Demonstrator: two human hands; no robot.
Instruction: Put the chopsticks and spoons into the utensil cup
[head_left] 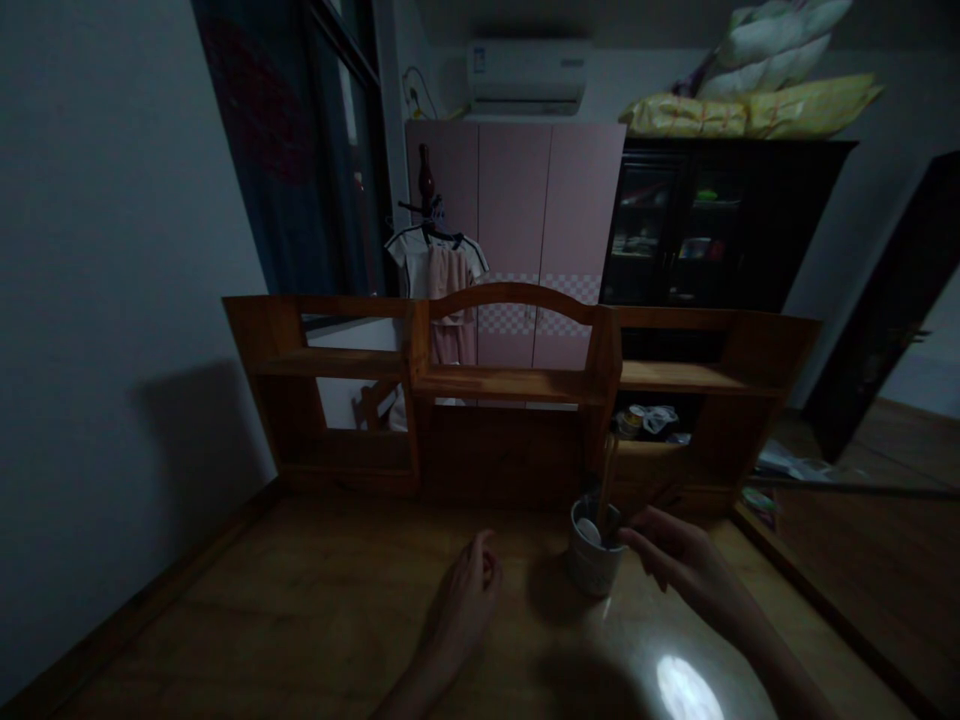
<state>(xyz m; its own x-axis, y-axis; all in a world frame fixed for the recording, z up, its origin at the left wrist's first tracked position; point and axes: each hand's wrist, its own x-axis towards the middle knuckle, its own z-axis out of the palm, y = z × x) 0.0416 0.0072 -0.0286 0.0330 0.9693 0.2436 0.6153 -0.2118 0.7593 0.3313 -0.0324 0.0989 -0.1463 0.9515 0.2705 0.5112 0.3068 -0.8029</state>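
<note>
A light-coloured cup [592, 565] stands upright on the wooden desk [322, 590], with a tall wooden stick [607, 485] and a round pale item [589, 531] inside. Beside its right rim is my right hand [671, 550], thumb and fingers pinched together. Thin dark sticks [664, 495] slant up behind those fingers; dim light hides whether they are in the pinch or only in the cup. My left hand [472, 580] rests low over the desk, left of the cup, with its fingers curled in and nothing visible in them.
A wooden shelf unit [510, 383] runs along the desk's back edge. A can [632, 420] and a plastic bag [658, 416] are in its right compartment. A wall [112, 300] borders the left side. Farther back are a pink wardrobe [514, 190] and a dark cabinet [697, 230].
</note>
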